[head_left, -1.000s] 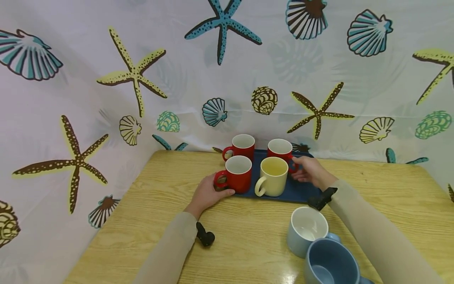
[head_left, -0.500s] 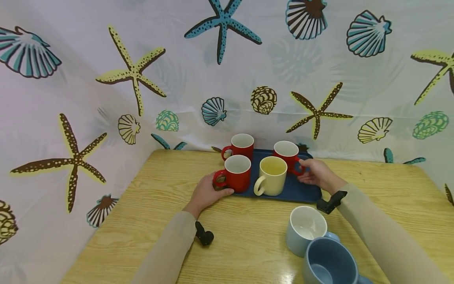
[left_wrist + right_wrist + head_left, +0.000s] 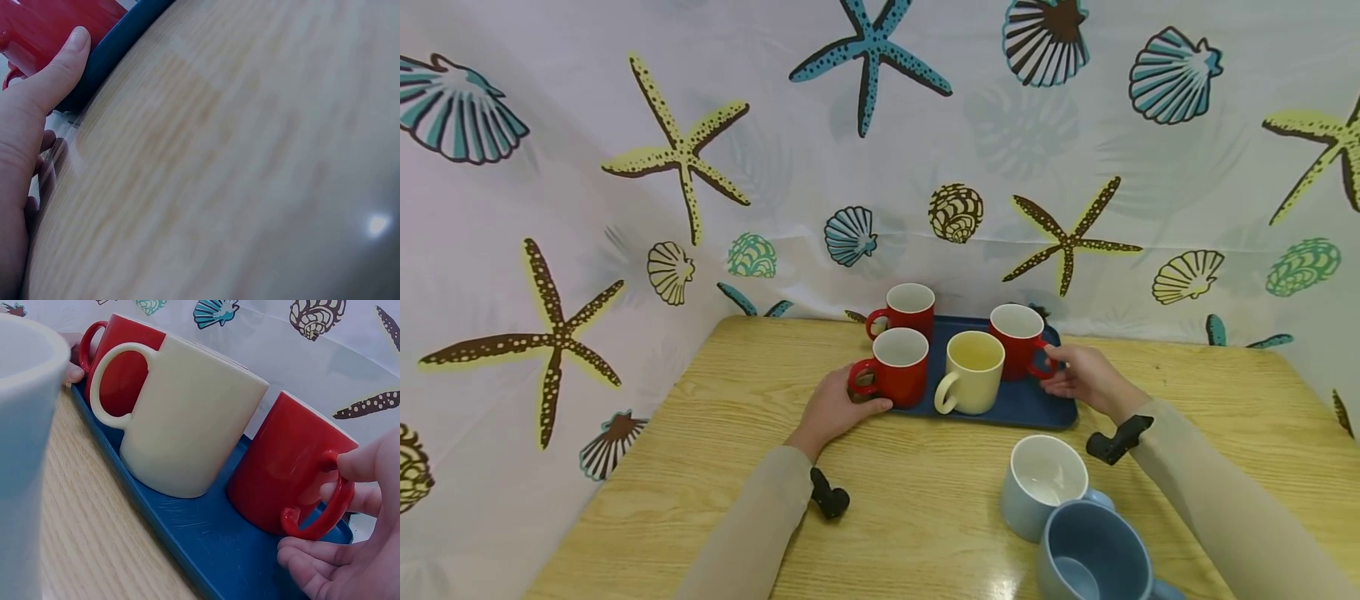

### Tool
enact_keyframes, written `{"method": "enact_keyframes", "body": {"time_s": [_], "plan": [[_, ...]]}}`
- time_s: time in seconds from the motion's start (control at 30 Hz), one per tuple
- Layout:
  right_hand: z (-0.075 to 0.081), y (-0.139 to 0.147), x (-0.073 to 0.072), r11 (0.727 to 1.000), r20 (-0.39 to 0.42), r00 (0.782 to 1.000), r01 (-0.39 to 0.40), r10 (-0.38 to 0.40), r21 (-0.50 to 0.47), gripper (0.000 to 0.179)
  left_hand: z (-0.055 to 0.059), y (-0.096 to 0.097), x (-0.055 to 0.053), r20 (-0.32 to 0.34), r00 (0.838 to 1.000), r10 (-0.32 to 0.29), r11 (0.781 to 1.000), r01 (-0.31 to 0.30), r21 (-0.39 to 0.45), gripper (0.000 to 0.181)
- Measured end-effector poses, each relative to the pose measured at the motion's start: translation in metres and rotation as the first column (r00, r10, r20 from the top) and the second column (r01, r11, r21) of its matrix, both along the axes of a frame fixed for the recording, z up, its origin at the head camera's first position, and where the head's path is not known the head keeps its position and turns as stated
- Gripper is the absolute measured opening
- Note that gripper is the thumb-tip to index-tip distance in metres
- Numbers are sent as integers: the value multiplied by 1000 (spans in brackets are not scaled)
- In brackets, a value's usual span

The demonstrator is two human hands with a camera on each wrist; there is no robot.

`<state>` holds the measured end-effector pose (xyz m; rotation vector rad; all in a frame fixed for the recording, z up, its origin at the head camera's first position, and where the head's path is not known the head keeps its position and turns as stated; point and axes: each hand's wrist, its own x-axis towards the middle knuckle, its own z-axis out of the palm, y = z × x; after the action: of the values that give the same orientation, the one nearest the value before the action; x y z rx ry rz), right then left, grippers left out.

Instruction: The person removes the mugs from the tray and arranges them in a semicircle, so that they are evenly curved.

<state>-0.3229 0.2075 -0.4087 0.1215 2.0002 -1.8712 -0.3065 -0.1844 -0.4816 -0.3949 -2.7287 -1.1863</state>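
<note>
On a blue tray (image 3: 1037, 408) stand three red mugs with white insides and a cream mug (image 3: 973, 371). My right hand (image 3: 1086, 375) pinches the handle of the right-hand red mug (image 3: 1017, 343); in the right wrist view its thumb and a finger close on that handle (image 3: 337, 509). My left hand (image 3: 835, 408) grips the tray's left end, its thumb (image 3: 72, 56) along the front rim, beside the front-left red mug (image 3: 902, 375). Another red mug (image 3: 912, 308) is behind that one. The left fingers are partly hidden.
A pale blue mug (image 3: 1026, 500) and a darker blue mug (image 3: 1090, 554) stand on the wooden table (image 3: 910, 500), in front of the tray and near my right forearm. A cloth (image 3: 760, 167) printed with shells and starfish hangs behind and along the left.
The right-hand red mug has moved right and slightly nearer along the tray, away from the cream mug, with my right hand on its handle. My left hand stays at the tray's left end.
</note>
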Motion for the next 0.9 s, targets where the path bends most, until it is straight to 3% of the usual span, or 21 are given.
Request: {"method": "enact_keyframes", "body": {"time_s": [0.53,0.9], "plan": [[1,15,11,999,-24,1000,16,-17,-28,23,-5,-1,-5,-48,999,-24,1000,24,7,70],[0,26,23,999,-77,997,-24,22,-29,21,-7,-1,-6,-34,999,-13,1000,14,11,69]]}}
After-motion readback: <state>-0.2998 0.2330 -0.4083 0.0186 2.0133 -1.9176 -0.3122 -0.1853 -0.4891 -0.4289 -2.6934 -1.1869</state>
